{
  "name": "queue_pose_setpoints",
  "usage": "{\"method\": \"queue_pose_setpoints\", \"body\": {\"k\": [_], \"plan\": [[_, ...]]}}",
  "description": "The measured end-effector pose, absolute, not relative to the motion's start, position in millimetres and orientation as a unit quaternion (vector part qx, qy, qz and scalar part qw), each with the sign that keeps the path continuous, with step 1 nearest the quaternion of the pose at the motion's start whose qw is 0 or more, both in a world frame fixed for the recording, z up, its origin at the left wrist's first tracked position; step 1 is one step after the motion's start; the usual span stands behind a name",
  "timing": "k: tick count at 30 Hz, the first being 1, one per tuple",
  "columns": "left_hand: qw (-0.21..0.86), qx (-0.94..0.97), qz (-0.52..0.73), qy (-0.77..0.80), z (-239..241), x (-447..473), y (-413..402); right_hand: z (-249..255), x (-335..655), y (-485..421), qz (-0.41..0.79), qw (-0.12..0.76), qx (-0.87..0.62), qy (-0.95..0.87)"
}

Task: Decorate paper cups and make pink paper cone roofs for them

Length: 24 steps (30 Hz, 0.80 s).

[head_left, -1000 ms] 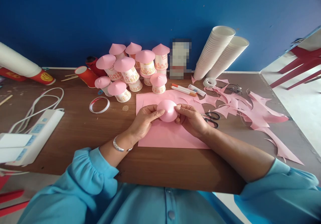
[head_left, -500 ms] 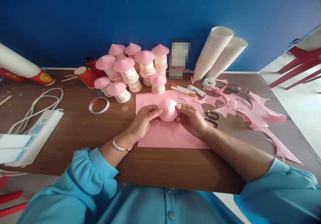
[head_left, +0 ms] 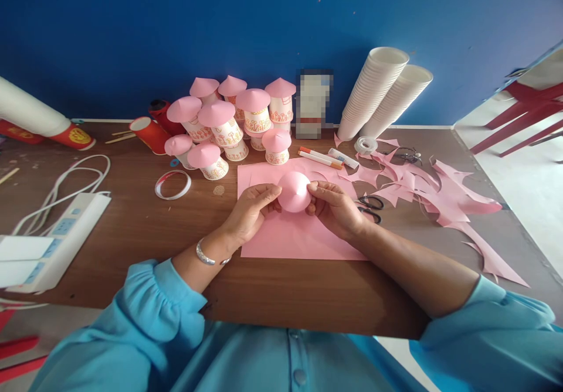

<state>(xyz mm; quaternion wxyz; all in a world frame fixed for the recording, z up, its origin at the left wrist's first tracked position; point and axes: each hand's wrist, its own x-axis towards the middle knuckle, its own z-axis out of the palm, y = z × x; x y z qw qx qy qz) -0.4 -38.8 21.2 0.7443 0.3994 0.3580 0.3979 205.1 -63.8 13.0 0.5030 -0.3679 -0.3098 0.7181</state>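
Note:
A small pink paper cone [head_left: 294, 193] is held between my two hands, its tip facing up toward me. My left hand [head_left: 253, 210] pinches its left edge between thumb and fingers. On the opposite edge, my right hand [head_left: 336, 207] grips it the same way, the lower fingers curled underneath. Beneath them, pink paper sheets [head_left: 281, 242] lie flat on the brown table [head_left: 176, 239]. Black-handled scissors [head_left: 373, 203] rest just right of my right hand, their blades hidden.
Several decorated paper cups with pink cone roofs [head_left: 217, 113] stand behind my left hand. Markers [head_left: 321, 157], a tape roll [head_left: 366, 145] and pink paper scraps [head_left: 453, 193] lie rightward. Tall white cup stacks [head_left: 373, 90] lean near the blue wall. A power strip [head_left: 65, 239] sits left.
Both hands keep hold of the paper cone in nearly the same place. My left thumb has shifted slightly left toward the cone's rim.

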Motion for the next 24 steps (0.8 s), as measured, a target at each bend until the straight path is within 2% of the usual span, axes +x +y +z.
{"method": "queue_pose_setpoints", "body": {"k": [24], "plan": [[0.722, 0.378, 0.454, 0.361, 15.2, 1.6, -34.4, 12.6, 205.0, -63.3, 0.715, 0.503, -0.370, -0.315]]}}
